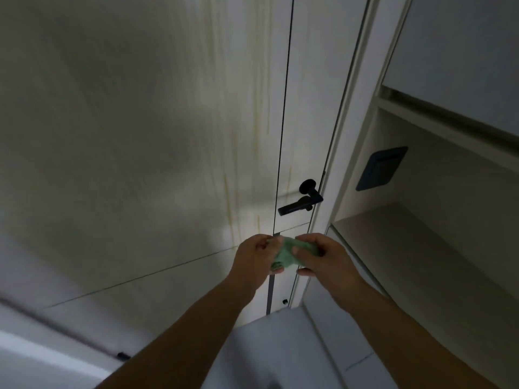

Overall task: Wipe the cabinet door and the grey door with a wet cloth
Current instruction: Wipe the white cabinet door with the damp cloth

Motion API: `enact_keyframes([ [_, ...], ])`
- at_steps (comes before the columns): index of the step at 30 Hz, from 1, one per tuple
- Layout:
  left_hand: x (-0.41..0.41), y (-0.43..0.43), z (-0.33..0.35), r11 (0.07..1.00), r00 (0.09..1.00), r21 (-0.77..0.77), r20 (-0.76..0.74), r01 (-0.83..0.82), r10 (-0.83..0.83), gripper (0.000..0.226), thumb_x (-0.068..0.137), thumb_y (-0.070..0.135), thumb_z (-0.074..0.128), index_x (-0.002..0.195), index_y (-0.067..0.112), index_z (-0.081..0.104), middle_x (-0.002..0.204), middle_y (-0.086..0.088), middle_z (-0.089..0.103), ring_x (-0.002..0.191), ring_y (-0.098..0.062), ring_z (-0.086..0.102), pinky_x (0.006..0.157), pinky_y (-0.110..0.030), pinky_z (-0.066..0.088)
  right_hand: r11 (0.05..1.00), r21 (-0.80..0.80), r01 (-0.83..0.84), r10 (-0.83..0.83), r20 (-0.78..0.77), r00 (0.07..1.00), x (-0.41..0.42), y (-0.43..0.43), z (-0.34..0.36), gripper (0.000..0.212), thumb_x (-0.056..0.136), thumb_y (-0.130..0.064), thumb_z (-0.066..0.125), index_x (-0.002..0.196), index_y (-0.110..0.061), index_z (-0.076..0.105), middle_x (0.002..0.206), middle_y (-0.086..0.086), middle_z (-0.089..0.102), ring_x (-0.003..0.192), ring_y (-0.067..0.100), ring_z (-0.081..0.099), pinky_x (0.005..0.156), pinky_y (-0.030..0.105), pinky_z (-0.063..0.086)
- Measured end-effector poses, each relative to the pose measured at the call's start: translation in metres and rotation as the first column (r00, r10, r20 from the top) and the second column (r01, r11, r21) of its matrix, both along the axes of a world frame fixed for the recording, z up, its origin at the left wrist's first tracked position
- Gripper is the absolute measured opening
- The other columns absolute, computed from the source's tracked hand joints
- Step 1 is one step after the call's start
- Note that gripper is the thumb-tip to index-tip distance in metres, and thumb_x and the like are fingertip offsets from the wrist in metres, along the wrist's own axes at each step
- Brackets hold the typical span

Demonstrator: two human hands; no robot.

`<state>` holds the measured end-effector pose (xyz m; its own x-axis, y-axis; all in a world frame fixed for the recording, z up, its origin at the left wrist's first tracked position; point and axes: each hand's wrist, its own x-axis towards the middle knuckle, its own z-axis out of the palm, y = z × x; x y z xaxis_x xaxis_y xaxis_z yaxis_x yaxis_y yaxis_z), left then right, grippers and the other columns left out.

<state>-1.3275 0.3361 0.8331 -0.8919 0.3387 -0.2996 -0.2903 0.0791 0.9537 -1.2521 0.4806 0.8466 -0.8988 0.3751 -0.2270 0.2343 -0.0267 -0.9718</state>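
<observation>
A crumpled green cloth (287,252) is held between both hands in front of me. My left hand (254,259) pinches its left end with curled fingers. My right hand (320,255) grips its right end, thumb across the fabric. Behind them stands a pale grey door (140,136) with yellowish drip streaks down its middle. A narrower panel to its right carries a black lever handle (299,203). The cloth does not touch the door.
To the right is a pale cabinet with an open shelf niche (421,234) and a dark wall switch (382,168) inside it. A cabinet door panel (463,51) sits above the niche. Low on the left is a small black door stop (123,356).
</observation>
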Motion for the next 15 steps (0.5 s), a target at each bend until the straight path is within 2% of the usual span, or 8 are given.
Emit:
enact_keyframes([
  [4, -0.062, 0.035, -0.008, 0.999, 0.999, 0.003, 0.031, -0.035, 0.035, 0.017, 0.099, 0.02, 0.067, 0.102, 0.003, 0.066, 0.104, -0.018, 0.071, 0.092, -0.028, 0.074, 0.081, -0.044, 0.064, 0.996, 0.085, 0.012, -0.011, -0.015, 1.0, -0.064, 0.032, -0.005, 0.017, 0.087, -0.004, 0.076, 0.101, -0.013, 0.07, 0.099, 0.009, 0.068, 0.083, 0.016, 0.068, 0.069, 0.029, 0.063],
  [6, -0.084, 0.047, -0.009, 0.999, 0.999, 0.005, 0.037, -0.038, 0.038, 0.013, 0.099, 0.017, 0.066, 0.101, 0.004, 0.066, 0.104, -0.017, 0.07, 0.093, -0.026, 0.073, 0.081, -0.041, 0.064, 0.991, 0.133, 0.025, -0.023, -0.016, 1.0, -0.087, 0.041, -0.008, 0.018, 0.087, -0.004, 0.076, 0.098, -0.017, 0.07, 0.095, 0.005, 0.07, 0.079, 0.015, 0.067, 0.073, 0.033, 0.063],
  [9, -0.108, 0.062, -0.013, 0.997, 0.999, -0.073, -0.048, -0.002, -0.002, 0.009, 0.098, 0.018, 0.067, 0.097, 0.008, 0.066, 0.099, -0.014, 0.069, 0.086, -0.02, 0.072, 0.071, -0.032, 0.064, 0.968, 0.243, 0.068, -0.062, -0.029, 0.998, -0.111, 0.053, -0.015, 0.023, 0.087, -0.006, 0.077, 0.091, -0.027, 0.069, 0.09, -0.003, 0.07, 0.076, 0.012, 0.066, 0.068, 0.023, 0.059],
  [11, -0.12, 0.07, -0.018, 0.989, 0.996, -0.145, -0.084, 0.026, -0.038, 0.01, 0.097, 0.02, 0.069, 0.093, 0.011, 0.066, 0.091, -0.012, 0.069, 0.079, -0.02, 0.071, 0.07, -0.039, 0.065, 0.933, 0.347, 0.097, -0.087, -0.046, 0.995, -0.123, 0.06, -0.023, 0.026, 0.087, -0.01, 0.077, 0.089, -0.033, 0.067, 0.091, -0.006, 0.068, 0.077, 0.006, 0.064, 0.067, 0.017, 0.054],
  [13, -0.13, 0.074, -0.023, 0.986, 0.997, -0.166, -0.064, 0.025, -0.036, 0.013, 0.095, 0.023, 0.071, 0.094, 0.011, 0.066, 0.093, -0.012, 0.068, 0.084, -0.024, 0.071, 0.071, -0.046, 0.065, 0.895, 0.427, 0.129, -0.111, -0.068, 0.992, -0.131, 0.064, -0.03, 0.023, 0.087, -0.011, 0.076, 0.09, -0.033, 0.069, 0.095, -0.008, 0.064, 0.083, 0.003, 0.061, 0.072, 0.017, 0.051],
  [15, -0.136, 0.078, -0.025, 0.984, 0.998, -0.168, -0.015, 0.058, -0.061, 0.02, 0.096, 0.028, 0.07, 0.099, 0.009, 0.064, 0.099, -0.009, 0.065, 0.088, -0.021, 0.069, 0.065, -0.037, 0.064, 0.778, 0.601, 0.183, -0.141, -0.116, 0.983, -0.135, 0.064, -0.038, 0.019, 0.087, -0.012, 0.076, 0.101, -0.025, 0.074, 0.106, -0.006, 0.062, 0.097, 0.006, 0.058, 0.085, 0.021, 0.05],
])
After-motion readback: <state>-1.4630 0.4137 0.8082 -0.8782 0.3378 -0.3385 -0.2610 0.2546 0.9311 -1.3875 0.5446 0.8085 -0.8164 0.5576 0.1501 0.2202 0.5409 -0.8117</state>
